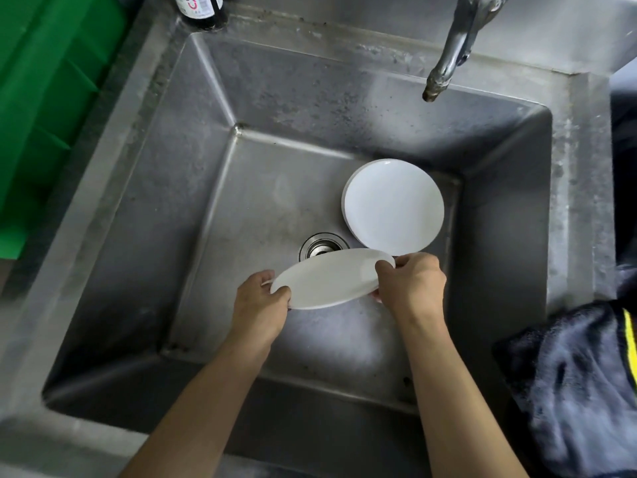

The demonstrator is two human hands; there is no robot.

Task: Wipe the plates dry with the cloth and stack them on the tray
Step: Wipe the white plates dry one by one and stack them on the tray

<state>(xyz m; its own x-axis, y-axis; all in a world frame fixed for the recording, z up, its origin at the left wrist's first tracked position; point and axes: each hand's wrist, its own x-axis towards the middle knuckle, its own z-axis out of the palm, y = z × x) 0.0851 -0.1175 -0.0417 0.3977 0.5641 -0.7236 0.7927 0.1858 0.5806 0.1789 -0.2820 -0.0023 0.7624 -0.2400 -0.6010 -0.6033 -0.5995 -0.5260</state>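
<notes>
I hold a white plate (pixel 331 279) tilted over the sink, above the drain. My left hand (pixel 260 303) grips its left rim and my right hand (pixel 410 284) grips its right rim. A second white plate (pixel 393 207), or a small stack of them, lies on the sink floor at the back right. A dark cloth (pixel 568 384) with a yellow stripe lies on the sink's right rim, beside my right forearm. No tray is in view.
The deep steel sink (pixel 193 215) fills the view, with its drain (pixel 322 248) partly hidden by the held plate. A tap spout (pixel 448 60) hangs over the back right. A green crate (pixel 41 98) stands left, a dark bottle (pixel 201 10) behind.
</notes>
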